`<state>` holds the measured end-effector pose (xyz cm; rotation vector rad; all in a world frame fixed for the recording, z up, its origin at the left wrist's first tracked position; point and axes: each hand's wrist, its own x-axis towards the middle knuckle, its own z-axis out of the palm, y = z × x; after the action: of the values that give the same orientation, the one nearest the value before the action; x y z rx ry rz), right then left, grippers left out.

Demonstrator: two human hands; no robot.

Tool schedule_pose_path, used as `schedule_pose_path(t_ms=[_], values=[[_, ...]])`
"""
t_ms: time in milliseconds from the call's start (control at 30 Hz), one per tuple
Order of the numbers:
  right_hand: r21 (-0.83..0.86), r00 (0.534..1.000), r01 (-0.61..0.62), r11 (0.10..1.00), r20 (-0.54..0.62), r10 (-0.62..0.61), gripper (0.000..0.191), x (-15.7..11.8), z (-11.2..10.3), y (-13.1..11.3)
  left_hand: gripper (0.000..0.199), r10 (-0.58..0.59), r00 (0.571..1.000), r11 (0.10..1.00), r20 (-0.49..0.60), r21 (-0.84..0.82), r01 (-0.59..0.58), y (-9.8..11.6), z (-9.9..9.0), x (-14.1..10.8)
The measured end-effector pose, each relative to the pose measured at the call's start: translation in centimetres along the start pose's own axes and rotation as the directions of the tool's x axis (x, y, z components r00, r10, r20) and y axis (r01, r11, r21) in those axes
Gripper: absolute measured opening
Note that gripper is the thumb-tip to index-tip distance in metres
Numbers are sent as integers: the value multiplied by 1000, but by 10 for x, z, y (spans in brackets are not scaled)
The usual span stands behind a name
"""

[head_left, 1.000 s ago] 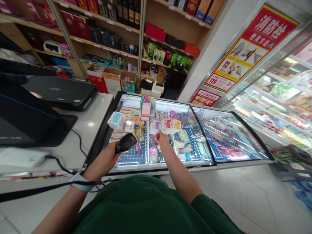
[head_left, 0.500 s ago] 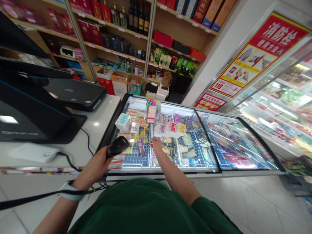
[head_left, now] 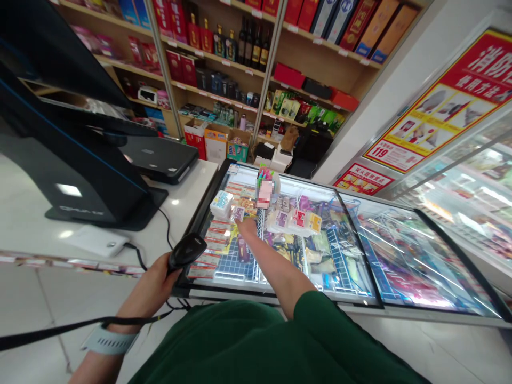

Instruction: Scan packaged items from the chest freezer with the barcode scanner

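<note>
My left hand (head_left: 154,278) is shut on a black handheld barcode scanner (head_left: 187,252), held over the front corner of a glass-topped chest freezer (head_left: 352,305). A black strap runs from a grey wristband (head_left: 109,341) on that wrist. My right hand (head_left: 247,226) reaches across the freezer top, its fingertips at a small wrapped packet (head_left: 238,214). Beside that packet sits a white-and-blue tub (head_left: 221,204). Further right lie white packaged goods (head_left: 294,221) and an item with a colourful top and blurred label (head_left: 264,193). My fingers are too small to show a grip.
A black checkout terminal (head_left: 68,178) and closed laptop (head_left: 158,157) stand on a white counter (head_left: 36,234) at left. Wooden shelves (head_left: 224,69) hold boxed bottles behind the freezer. A red-and-yellow poster (head_left: 448,101) and a lit display case (head_left: 460,213) are at right.
My right hand has moved left from the white packages to the small packet. The scanner stays in my left hand. The view has turned, shifting the freezer lower and to the right.
</note>
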<state>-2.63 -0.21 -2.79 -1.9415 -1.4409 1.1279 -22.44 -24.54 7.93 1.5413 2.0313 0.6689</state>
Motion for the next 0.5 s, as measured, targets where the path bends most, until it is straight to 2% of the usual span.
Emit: schedule_pose_path(t_ms=[133,333,500], values=[[-251,995,-89,964,-72,74,78,4,14,-17,42,-21,1000,1000,-19,15,21,-15,-1,-2],[-298,991,-101,949,-110,71,82,9,28,-23,39,-62,997,996,-39,63,64,-29,-2,-5],[-296,995,-54,954,-94,27,75,13,27,-17,38,-55,996,996,-75,65,60,-31,-3,-7]])
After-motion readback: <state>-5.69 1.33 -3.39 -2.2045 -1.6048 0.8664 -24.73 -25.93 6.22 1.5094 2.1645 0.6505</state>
